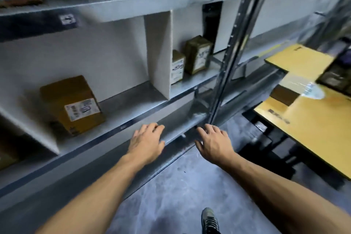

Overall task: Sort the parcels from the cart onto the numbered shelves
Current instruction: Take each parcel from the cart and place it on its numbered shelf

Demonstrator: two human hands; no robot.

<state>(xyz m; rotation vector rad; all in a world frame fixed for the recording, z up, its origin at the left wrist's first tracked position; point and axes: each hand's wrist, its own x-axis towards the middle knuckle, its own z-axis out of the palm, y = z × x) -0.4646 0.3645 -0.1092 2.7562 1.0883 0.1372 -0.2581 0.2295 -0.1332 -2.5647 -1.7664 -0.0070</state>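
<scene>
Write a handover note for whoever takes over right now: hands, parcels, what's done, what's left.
Left hand and right hand: both open, holding nothing, in front of the lower shelf edge.
Shelved: one brown box in the left bay, two small boxes in the right bay.
Left to do: flat yellow parcels stacked at right, not yet shelved.
Shelf labels too blurred to read.

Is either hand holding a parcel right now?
No, the left hand and right hand are both open and empty, fingers spread.
</scene>
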